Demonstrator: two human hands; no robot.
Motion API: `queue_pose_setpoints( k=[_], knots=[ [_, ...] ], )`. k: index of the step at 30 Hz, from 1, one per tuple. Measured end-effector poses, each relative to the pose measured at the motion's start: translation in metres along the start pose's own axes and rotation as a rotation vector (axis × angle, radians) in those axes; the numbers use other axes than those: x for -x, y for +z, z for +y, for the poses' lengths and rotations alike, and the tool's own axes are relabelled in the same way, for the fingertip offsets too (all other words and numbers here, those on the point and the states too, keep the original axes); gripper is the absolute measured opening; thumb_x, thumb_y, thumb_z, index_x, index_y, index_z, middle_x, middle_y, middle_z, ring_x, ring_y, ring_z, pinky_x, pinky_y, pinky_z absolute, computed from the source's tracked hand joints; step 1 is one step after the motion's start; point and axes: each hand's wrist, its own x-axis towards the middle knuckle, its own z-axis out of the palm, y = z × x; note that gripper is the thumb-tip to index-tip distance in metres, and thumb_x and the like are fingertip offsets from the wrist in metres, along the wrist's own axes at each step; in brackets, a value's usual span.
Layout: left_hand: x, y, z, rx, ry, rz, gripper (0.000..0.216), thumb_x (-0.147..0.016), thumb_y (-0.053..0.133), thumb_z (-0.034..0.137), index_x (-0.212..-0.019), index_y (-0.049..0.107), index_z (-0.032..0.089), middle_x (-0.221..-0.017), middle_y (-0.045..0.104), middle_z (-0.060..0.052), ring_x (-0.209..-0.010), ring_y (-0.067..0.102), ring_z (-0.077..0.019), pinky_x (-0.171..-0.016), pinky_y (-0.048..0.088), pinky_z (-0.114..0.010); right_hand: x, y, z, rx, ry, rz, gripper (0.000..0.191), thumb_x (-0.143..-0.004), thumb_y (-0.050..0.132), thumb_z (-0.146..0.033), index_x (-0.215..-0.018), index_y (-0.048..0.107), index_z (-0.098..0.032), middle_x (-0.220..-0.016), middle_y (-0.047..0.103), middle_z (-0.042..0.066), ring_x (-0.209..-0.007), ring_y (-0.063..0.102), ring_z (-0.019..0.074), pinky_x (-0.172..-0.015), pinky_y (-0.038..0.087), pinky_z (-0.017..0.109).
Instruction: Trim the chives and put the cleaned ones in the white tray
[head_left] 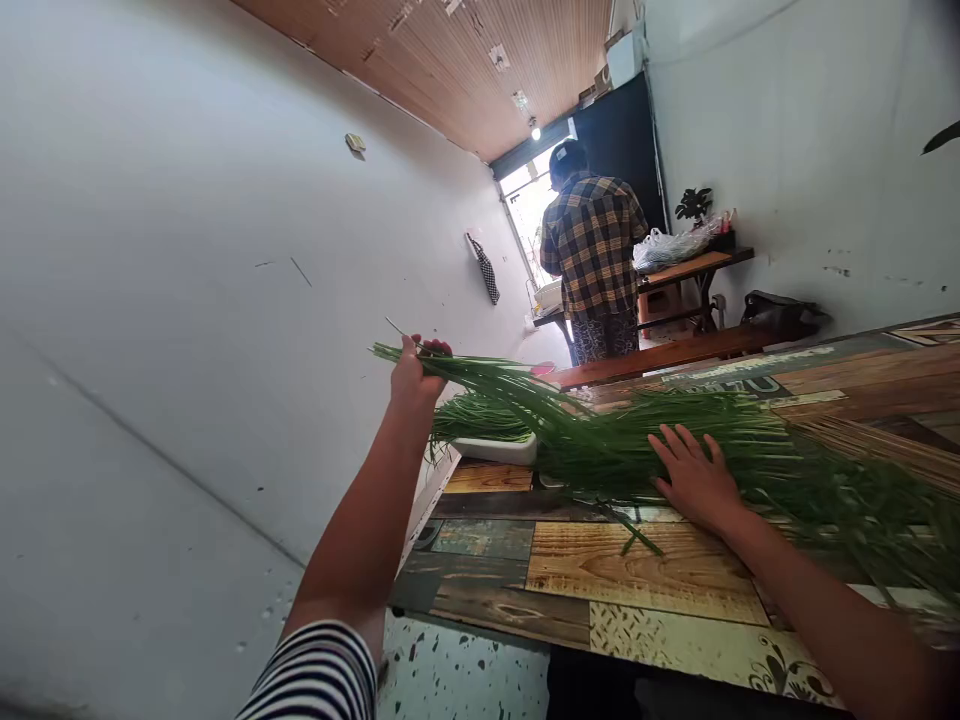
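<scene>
My left hand [420, 368], raised at the left end of the table, is closed around the ends of a bunch of long chives [525, 390]. A thin pale stick [394, 326] pokes out above its fingers. From there the stalks slope down to a broad heap of chives [637, 440] on the table. Palm down, my right hand [694, 475] rests on the heap with its fingers spread. A white tray [499, 450] holding more chives stands below and right of my left hand, partly hidden by the raised bunch.
Thin sticks [877, 445] and more greens [862, 510] lie at the right of the wood-patterned table [600, 570]. A person in a plaid shirt [596, 240] stands behind a bench [660, 362], back to me. A white wall [225, 350] rises on the left.
</scene>
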Motion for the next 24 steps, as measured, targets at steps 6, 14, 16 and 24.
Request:
queue_pose_setpoints(
  k=[6, 14, 16, 24],
  knots=[
    [0.005, 0.001, 0.007, -0.182, 0.031, -0.169, 0.023, -0.086, 0.061, 0.037, -0.077, 0.051, 0.018, -0.055, 0.048, 0.006, -0.048, 0.051, -0.0063, -0.054, 0.049, -0.02, 0.001, -0.014, -0.007, 0.017, 0.009, 0.006, 0.061, -0.082, 0.041, -0.045, -0.139, 0.04, -0.025, -0.151, 0.03, 0.006, -0.139, 0.019, 0.0275, -0.11, 0.01, 0.051],
    [0.0, -0.001, 0.043, -0.47, 0.332, -0.159, 0.023, -0.086, 0.062, 0.033, -0.074, 0.049, 0.017, -0.05, 0.038, 0.008, -0.045, 0.045, -0.0072, -0.048, 0.04, -0.017, 0.0, -0.007, -0.001, 0.026, -0.007, -0.006, 0.063, -0.081, 0.041, -0.048, -0.139, 0.04, -0.025, -0.151, 0.029, 0.006, -0.139, 0.019, 0.027, -0.11, 0.01, 0.051],
    [-0.012, -0.007, 0.048, -0.639, 0.512, -0.162, 0.022, -0.084, 0.063, 0.03, -0.073, 0.049, 0.017, -0.052, 0.04, 0.006, -0.052, 0.048, -0.0094, -0.053, 0.039, -0.018, 0.0, -0.006, -0.001, 0.028, -0.01, -0.004, 0.063, -0.08, 0.041, -0.048, -0.139, 0.04, -0.024, -0.151, 0.029, 0.006, -0.139, 0.019, 0.0273, -0.11, 0.009, 0.052],
    [-0.082, -0.037, -0.027, -1.729, 0.837, -0.568, 0.025, -0.082, 0.063, 0.041, -0.074, 0.051, 0.02, -0.074, 0.056, -0.005, -0.097, 0.055, -0.0245, -0.085, 0.039, -0.031, 0.003, -0.028, -0.015, 0.03, 0.027, -0.039, 0.064, -0.079, 0.041, -0.051, -0.138, 0.042, -0.026, -0.15, 0.032, 0.004, -0.138, 0.022, 0.0288, -0.11, 0.014, 0.05]
  ],
)
